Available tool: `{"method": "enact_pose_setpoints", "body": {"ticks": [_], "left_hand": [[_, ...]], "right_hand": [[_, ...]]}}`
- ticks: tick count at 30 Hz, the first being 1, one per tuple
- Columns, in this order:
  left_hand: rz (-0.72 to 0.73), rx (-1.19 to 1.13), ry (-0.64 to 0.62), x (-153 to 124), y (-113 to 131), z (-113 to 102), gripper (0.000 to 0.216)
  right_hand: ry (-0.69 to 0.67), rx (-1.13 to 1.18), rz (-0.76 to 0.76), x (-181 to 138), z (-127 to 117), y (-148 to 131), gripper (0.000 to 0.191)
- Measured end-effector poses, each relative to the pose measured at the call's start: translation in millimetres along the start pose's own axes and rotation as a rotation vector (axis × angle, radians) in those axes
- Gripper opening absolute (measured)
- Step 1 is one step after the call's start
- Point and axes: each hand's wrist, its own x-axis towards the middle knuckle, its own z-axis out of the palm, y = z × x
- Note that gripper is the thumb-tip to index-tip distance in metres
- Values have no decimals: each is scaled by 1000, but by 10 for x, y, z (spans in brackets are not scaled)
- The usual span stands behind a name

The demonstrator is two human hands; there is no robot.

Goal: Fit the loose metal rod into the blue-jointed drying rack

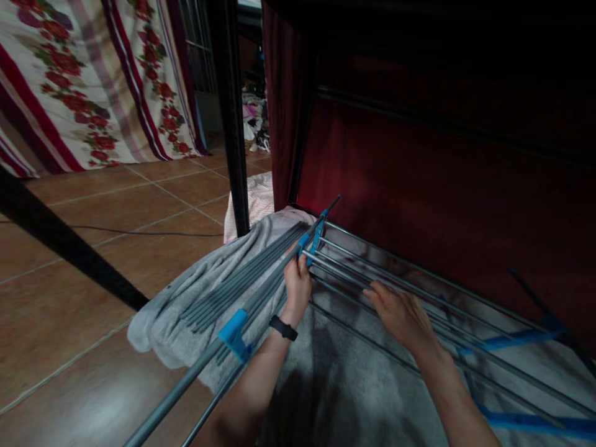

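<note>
A partly assembled rack of grey metal rods and blue plastic joints stretches across a grey blanket (195,292). My left hand (298,282), with a dark band on its wrist, is closed around the long grey pole (272,279), just below a blue joint (303,241). Beside it, a perforated blue bracket (316,239) receives the ends of several rods. My right hand (403,313) is closed over the parallel metal rods (344,264); its fingertips touch one, and part of the grip is hidden. Nearer me, a blue clip (235,332) sits on the pole.
Loose grey tubes (246,276) lie bunched left of the pole. Blue end pieces (516,340) are at the right. Black metal posts (233,124) frame the space, with a dark red curtain (372,174) behind. A cable (149,233) crosses the tiled floor (181,261).
</note>
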Motion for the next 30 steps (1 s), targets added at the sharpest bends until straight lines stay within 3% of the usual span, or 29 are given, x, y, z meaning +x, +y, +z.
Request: {"method": "enact_pose_setpoints", "body": {"ticks": [9, 30], "left_hand": [[-7, -5, -9, -1, -12, -9, 35], [8, 30, -5, -5, 38, -7, 40]], "right_hand": [[-46, 86, -3, 25, -1, 56, 30], [-55, 34, 13, 25, -76, -27, 32]]}}
